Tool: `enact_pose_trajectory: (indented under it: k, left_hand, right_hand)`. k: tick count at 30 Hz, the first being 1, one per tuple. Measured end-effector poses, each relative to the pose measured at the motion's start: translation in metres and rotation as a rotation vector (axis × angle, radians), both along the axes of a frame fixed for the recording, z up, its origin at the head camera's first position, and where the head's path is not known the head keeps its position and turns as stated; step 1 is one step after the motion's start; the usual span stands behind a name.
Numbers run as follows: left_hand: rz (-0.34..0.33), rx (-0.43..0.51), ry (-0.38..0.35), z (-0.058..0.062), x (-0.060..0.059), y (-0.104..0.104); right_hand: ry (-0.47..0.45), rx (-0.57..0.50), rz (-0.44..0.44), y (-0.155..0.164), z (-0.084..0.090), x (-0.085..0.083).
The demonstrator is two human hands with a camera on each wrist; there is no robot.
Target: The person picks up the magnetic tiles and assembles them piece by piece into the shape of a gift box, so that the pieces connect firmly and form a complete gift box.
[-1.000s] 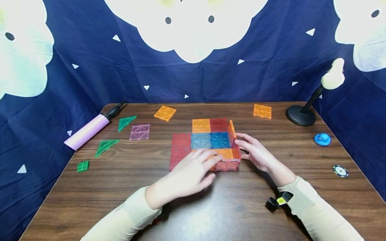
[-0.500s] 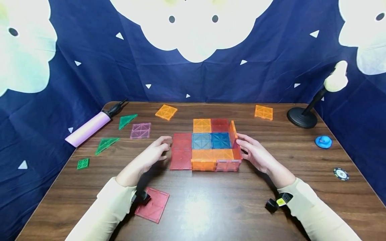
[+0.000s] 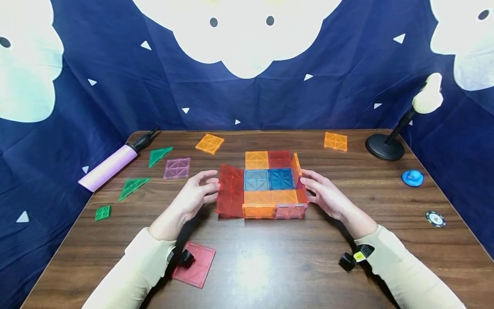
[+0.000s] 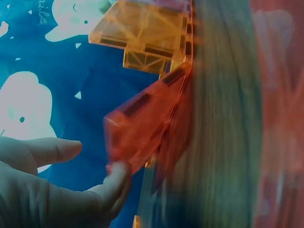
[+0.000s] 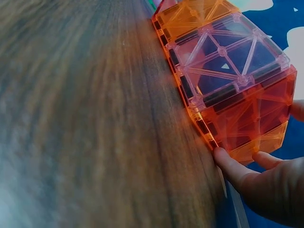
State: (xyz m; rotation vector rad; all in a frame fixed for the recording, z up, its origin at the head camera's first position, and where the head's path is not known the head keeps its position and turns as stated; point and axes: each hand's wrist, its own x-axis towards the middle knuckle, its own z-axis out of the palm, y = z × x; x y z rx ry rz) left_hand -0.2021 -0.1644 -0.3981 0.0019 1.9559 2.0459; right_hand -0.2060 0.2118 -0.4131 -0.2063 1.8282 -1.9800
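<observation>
A shallow box of clear magnetic tiles [image 3: 269, 179] sits mid-table, with a blue, orange and red floor, an upright front wall [image 3: 275, 211] and an orange right wall [image 3: 297, 167]. My left hand [image 3: 211, 185] pushes with straight fingers on the outer edge of the pair of red tiles [image 3: 230, 195] at the left side, which stand tilted up. In the left wrist view a fingertip [image 4: 116, 173] touches that red tile [image 4: 142, 128]. My right hand [image 3: 306, 184] rests flat against the right wall; its fingertips [image 5: 228, 164] touch the orange wall's [image 5: 251, 123] edge.
A loose red tile [image 3: 197, 262] lies under my left forearm. To the left lie a purple tile [image 3: 177, 168], two green triangles [image 3: 133, 186], a small green brick [image 3: 102, 212] and a pink pump [image 3: 109, 167]. Orange tiles [image 3: 209, 143] [image 3: 335, 141] lie behind. A lamp base [image 3: 384, 150], blue toy [image 3: 412, 178] and chip [image 3: 435, 218] stand at right.
My left hand moved from the front wall to the left side, uncovering the loose red tile. The red pair has since risen from flat to tilted. My right hand stayed put.
</observation>
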Motion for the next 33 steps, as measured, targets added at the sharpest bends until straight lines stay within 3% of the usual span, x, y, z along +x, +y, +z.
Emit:
enact_pose_trajectory:
  k: [8, 20, 27, 33]
  left_hand:
    - [-0.081, 0.082, 0.003, 0.004, 0.002, 0.017]
    - [-0.131, 0.054, -0.034, 0.013, 0.013, 0.030]
    - [-0.128, 0.042, -0.057, 0.006, 0.021, 0.041]
    - [-0.160, 0.049, -0.128, 0.001, 0.037, 0.052]
  right_hand:
    - [0.011, 0.010, 0.005, 0.000, 0.004, -0.006]
    - [0.026, 0.016, 0.007, -0.001, 0.006, -0.008]
    - [0.023, 0.040, 0.005, 0.001, 0.009, -0.012]
    - [0.032, -0.001, -0.041, -0.003, 0.009, -0.031]
